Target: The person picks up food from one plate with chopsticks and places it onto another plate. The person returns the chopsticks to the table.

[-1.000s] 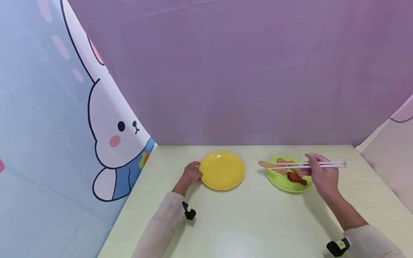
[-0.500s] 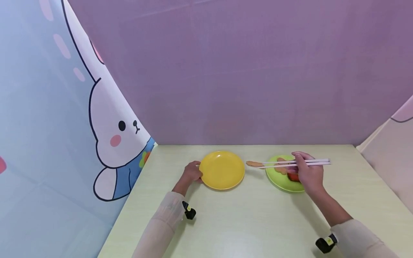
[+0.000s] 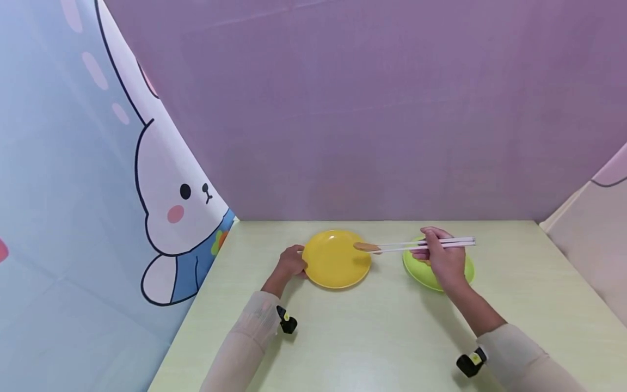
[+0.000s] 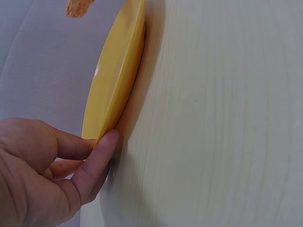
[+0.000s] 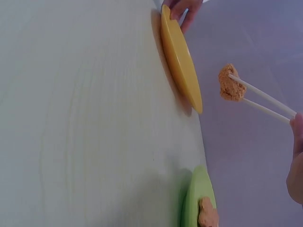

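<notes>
My left hand (image 3: 291, 263) (image 4: 52, 175) pinches the left rim of a yellow plate (image 3: 336, 258) (image 4: 116, 80) (image 5: 180, 59) lying on the table. My right hand (image 3: 441, 258) grips a pair of white chopsticks (image 3: 421, 245) (image 5: 265, 101). Between their tips sits a brown breaded food piece (image 3: 366, 247) (image 5: 230, 85) (image 4: 78, 7), held above the yellow plate's right edge. Behind my right hand lies a green plate (image 3: 416, 269) (image 5: 196, 201) with another brown piece (image 5: 207, 215) on it, mostly hidden in the head view.
The pale wooden table (image 3: 372, 337) is boxed in by a purple backdrop (image 3: 352, 109), a bunny-print curtain (image 3: 98, 179) on the left and a panel (image 3: 592, 228) at the right. Small black wrist cameras (image 3: 286, 322) (image 3: 469, 362) sit on both forearms.
My right hand carried the chopsticks and the brown piece leftward from the green plate to above the yellow plate's right edge. The left hand stayed on the yellow plate's rim.
</notes>
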Demonstrator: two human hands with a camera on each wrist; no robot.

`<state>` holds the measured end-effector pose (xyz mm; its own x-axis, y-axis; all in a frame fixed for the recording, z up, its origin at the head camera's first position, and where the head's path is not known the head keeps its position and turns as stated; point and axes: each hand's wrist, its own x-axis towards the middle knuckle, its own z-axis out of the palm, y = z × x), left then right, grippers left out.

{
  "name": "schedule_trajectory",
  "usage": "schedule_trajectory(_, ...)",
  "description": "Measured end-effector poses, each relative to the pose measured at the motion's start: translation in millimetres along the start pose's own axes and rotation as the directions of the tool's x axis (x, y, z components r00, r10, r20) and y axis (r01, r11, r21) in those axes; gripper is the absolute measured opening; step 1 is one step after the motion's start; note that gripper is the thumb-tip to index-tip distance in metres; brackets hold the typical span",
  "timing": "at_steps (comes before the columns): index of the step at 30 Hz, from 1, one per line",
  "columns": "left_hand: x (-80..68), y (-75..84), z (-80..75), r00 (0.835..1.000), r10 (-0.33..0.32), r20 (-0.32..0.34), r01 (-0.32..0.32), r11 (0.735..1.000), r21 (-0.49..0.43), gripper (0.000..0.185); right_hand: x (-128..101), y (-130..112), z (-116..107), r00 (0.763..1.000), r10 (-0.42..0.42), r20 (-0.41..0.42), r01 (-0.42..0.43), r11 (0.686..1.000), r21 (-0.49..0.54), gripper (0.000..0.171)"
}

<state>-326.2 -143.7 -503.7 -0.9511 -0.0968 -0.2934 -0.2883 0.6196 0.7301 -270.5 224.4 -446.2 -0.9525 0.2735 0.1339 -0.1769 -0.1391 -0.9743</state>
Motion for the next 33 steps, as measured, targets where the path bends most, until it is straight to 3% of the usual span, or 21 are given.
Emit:
schedule_trajectory(9, -2.0, 3.8, -1.3, 1.0, -0.008, 0.008, 0.008, 1.0, -0.02, 0.065, -3, 12, 25, 1.0, 0.002, 0.01, -0.001, 1.0, -0.02, 0.028)
schedule_trajectory(19, -5.3, 7.6, -2.8, 1.0, -0.021, 0.016, 0.021, 1.0, -0.015, 0.065, -13, 28, 46, 0.996, -0.019, 0.09, 0.025, 0.997, -0.067, 0.035)
schedule_trajectory(33, -5.6, 4.5, -2.3, 1.0, 0.018, -0.003, -0.018, 0.999, 0.042, 0.064, -23, 45, 52, 0.988, -0.008, 0.155, 0.028, 0.992, -0.127, 0.04)
